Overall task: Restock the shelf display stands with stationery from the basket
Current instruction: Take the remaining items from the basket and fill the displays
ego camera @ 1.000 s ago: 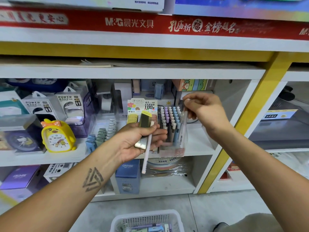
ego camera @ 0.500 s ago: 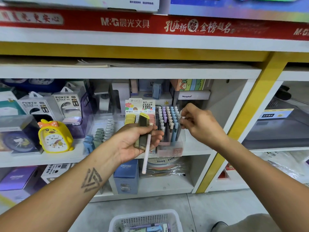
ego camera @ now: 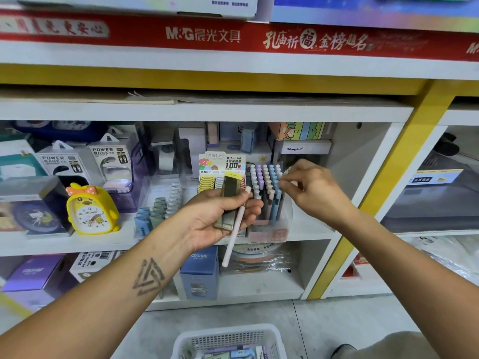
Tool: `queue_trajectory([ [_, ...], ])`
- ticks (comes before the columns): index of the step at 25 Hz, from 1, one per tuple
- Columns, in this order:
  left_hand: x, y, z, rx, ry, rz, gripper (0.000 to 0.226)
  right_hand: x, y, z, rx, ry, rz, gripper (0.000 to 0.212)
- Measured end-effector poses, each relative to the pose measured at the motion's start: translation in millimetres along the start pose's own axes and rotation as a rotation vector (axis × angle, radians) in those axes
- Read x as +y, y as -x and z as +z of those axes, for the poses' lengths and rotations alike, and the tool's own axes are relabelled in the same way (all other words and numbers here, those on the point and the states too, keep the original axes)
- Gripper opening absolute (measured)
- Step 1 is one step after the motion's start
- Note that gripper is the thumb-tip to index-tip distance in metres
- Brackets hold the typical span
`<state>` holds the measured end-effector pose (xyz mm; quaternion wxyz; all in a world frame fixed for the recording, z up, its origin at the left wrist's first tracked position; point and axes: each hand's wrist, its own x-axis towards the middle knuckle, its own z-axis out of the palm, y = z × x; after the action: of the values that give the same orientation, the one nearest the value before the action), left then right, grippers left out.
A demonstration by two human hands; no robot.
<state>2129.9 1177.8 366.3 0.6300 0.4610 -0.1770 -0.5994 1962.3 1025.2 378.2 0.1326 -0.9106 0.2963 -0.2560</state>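
Left hand (ego camera: 220, 216) palm-up, gripping yellow-capped lead case (ego camera: 229, 200) and white pen (ego camera: 234, 234); pen display stand (ego camera: 267, 200) just behind its fingers; right hand (ego camera: 311, 190) fingertips pinched at stand's right edge, contents indiscernible; white basket (ego camera: 230, 340) below both hands.

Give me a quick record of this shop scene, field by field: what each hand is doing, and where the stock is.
left hand: grips a yellow case and a white pen
right hand: fingers curled at the right edge of the pen stand; whether they hold anything is unclear
pen stand: on the middle shelf, pens upright with pastel caps
basket: on the floor below, stationery inside
clock: yellow, on the shelf to the left
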Motion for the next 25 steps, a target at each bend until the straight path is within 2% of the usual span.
queue_trajectory([
  [2, 0.6, 1.5, 2.1, 0.007, -0.03, 0.013, 0.03, -15.5, -2.8, -2.5, 0.009, -0.247, 0.01, 0.015],
  [6, 0.4, 1.2, 6.2, -0.015, 0.032, 0.024, 0.037, -42.7, -3.0, 5.4, -0.212, -0.704, 0.101, 0.007],
  [9, 0.3, 0.6, 6.2, -0.044, 0.059, 0.04, 0.032, -44.7, -2.7, 4.6, -0.206, -0.863, 0.166, 0.005],
  [11, -0.4, -1.9, 5.2, 0.01, 0.006, 0.093, 0.023, -40.2, -5.4, -1.6, -0.12, -0.898, 0.205, 0.007],
  [14, -4.2, -8.0, 1.5, 0.262, -0.354, 0.242, 0.009, -27.6, -9.7, -14.3, 0.129, -0.802, 0.207, 0.008],
  [17, -11.3, -13.5, -0.4, 0.331, -0.754, 0.324, 0.006, -16.3, -7.6, -22.0, 0.243, -0.581, 0.093, 0.012],
  [20, -22.0, -18.2, 2.9, 0.33, -1.037, 0.344, 0.019, -10.8, -0.1, -17.9, 0.17, -0.319, -0.043, 0.009],
  [25, -34.4, -29.6, 3.8, 0.399, -1.151, 0.333, 0.034, -9.7, 10.0, -1.9, 0.009, -0.099, -0.217, 0.008],
])
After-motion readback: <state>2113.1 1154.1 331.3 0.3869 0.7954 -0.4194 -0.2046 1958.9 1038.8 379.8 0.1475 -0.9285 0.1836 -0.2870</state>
